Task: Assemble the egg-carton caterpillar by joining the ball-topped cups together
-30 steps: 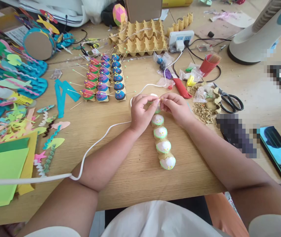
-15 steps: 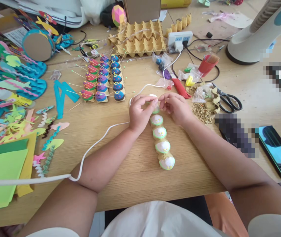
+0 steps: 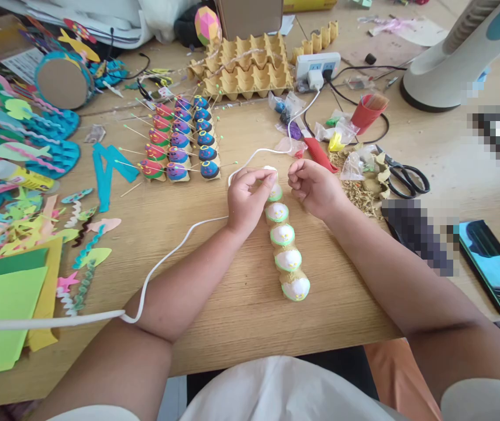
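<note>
A strip of egg-carton cups lies lengthwise in front of me, its bumps covered in white with green rims and small yellow dots. Over its far end my left hand is closed in a pinch, thumb against forefinger; whatever is between them is too small to make out. My right hand hovers just right of that end, fingers curled and fingertips together, apart from the left hand. Anything in its pinch is too small to name. The far cups are partly hidden behind my left hand.
Painted egg-carton strips with pins stand at the back left. A white cable runs across my left forearm to a power strip. Scissors, a red cup and a phone lie right; paper cutouts left.
My right hand has drawn away to the right from my left hand, so their fingertips are now apart. My left hand stays over the strip's far end.
</note>
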Demonstrator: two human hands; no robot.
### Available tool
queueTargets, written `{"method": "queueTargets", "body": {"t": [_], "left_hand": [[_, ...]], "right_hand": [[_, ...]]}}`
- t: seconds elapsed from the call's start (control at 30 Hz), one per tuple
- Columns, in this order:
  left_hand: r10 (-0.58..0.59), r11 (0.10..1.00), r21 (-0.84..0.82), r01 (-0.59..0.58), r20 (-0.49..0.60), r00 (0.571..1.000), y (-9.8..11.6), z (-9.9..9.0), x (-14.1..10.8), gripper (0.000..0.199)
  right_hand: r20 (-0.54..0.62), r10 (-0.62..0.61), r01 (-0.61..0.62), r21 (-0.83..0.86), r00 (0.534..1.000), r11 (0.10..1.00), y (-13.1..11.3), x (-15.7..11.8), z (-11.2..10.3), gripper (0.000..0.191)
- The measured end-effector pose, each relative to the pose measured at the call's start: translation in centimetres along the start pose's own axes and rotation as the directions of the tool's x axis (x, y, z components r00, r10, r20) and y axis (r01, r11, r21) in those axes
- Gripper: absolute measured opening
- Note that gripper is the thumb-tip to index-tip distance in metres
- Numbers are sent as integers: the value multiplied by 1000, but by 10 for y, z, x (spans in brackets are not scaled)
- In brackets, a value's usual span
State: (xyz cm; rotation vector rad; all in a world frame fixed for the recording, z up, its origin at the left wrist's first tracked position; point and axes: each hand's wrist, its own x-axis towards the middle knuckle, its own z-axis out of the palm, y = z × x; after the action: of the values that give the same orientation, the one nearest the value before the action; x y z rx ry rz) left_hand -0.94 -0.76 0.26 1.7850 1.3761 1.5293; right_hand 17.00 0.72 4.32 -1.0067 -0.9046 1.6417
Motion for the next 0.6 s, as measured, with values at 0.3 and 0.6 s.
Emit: {"method": "queueTargets", "body": {"t": [0.3, 0.6], "left_hand": [[25, 1000, 15, -25, -2, 1000, 1, -2, 0, 28], [5, 1000, -24, -5, -16, 1000, 1, -1, 0, 21]], "right_hand": [[63, -42, 48, -94, 997, 994, 5, -3, 6, 40], [98, -12, 11, 13, 995, 1000, 7, -2, 3, 24]]}}
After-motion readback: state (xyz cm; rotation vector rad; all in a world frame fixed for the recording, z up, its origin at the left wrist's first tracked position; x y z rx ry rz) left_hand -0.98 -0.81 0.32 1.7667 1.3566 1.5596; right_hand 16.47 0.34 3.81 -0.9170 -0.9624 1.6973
